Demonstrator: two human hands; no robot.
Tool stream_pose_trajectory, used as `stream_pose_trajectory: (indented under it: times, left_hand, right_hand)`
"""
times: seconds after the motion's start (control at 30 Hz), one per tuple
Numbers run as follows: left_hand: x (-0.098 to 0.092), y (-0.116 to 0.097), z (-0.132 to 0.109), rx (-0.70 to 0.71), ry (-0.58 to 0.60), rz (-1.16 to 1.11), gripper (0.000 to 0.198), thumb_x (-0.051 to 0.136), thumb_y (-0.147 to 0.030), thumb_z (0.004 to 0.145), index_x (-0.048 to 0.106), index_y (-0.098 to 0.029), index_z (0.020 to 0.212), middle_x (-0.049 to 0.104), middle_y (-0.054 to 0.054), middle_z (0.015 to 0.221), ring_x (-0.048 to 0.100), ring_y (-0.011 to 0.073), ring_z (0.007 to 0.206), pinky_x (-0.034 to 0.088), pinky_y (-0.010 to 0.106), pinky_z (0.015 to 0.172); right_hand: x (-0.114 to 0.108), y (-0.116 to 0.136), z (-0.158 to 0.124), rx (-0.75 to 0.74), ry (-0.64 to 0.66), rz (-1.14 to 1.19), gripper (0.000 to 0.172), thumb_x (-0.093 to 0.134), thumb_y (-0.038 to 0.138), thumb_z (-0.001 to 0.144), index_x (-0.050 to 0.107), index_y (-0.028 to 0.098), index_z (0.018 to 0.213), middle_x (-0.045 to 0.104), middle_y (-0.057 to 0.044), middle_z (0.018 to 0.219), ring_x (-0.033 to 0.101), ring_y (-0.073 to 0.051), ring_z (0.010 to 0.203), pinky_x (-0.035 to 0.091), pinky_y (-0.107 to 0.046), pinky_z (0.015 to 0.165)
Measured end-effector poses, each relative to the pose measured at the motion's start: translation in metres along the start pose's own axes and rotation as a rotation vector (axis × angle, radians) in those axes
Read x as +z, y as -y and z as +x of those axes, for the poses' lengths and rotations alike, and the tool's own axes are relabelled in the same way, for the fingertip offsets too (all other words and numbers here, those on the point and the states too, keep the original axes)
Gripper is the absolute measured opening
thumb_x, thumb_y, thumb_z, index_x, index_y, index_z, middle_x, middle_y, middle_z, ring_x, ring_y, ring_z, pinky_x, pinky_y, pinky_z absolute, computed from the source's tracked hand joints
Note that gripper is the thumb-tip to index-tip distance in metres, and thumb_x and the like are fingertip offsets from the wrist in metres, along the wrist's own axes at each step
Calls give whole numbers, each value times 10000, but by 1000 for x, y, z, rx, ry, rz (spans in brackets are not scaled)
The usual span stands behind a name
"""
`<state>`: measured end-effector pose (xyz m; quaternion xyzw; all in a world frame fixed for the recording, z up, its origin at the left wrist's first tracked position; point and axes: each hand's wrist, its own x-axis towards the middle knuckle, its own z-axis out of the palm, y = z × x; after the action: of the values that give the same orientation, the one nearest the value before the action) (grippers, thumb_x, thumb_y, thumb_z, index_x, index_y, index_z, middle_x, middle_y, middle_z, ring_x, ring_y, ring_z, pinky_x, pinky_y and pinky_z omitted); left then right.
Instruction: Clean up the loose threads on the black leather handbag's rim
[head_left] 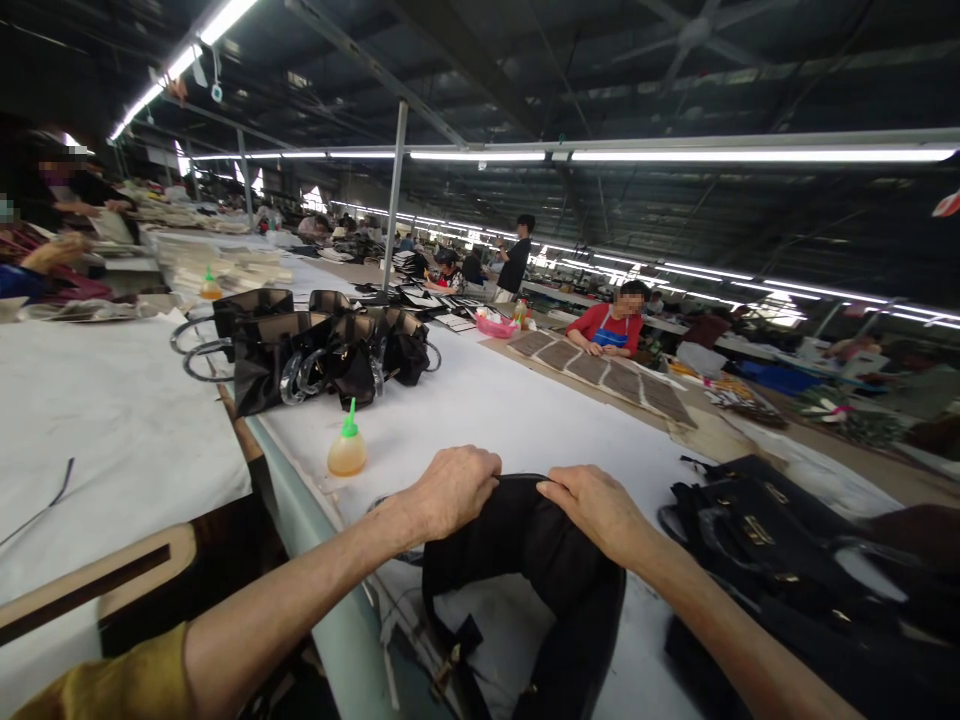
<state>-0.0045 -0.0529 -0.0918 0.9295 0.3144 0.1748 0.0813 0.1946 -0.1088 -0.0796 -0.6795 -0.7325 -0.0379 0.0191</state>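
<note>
A black fabric handbag [576, 585] stands at the near edge of the white table, its opening spread towards me and a small metal fitting on its lower left side. My left hand [459, 490] pinches the bag's top rim left of its middle. On the right of the same rim, my right hand [592, 508] grips with thumb and fingers. A short stretch of the rim shows between the two hands. Beyond my left wrist sits a small squeeze bottle [347, 453] of amber liquid with a green nozzle.
Several dark bags with round handles [315, 355] stand at the far left of the table. Black bags with gold fittings [757, 530] lie piled at the right. A person in red [607, 325] works across the table beside brown panels [600, 370]. A metal pole [395, 200] rises behind.
</note>
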Motion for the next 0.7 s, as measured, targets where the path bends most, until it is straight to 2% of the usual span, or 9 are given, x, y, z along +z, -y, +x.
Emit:
stream_pose_trajectory:
  times: [0.2,0.4,0.57,0.7]
  left_hand:
    - [-3,-15,17,-3,89,154,262,379,-284,814,614,-170,793,637,98,697,603,256,668,428,332,589]
    - [-3,-21,37,19,142,49,231,426,-263,781,635,-179,732,647,87,709,607,235,711,431,295,589]
    - [-4,-27,37,51,165,123,262,398,-247,788,643,-162,745,653,102,724,618,247,709,442,305,594]
    - [-1,-28,36,48,152,165,274,387,-258,793,650,-183,763,658,90,731,621,239,707,451,301,600]
  right_hand:
    - [1,2,0,12,-21,-24,342,368,370,869,538,199,627,595,-16,649,507,-141,614,278,-237,553]
    - [-1,3,-2,31,-6,-46,360,367,366,871,576,197,631,622,-30,665,545,-152,646,289,-245,558]
    - [-5,9,1,13,-16,-46,201,437,293,846,621,228,800,659,-25,760,580,-162,743,306,-237,586]
    - [-10,14,3,-60,-7,-35,256,440,319,850,629,213,713,667,-26,708,592,-144,697,316,-220,586]
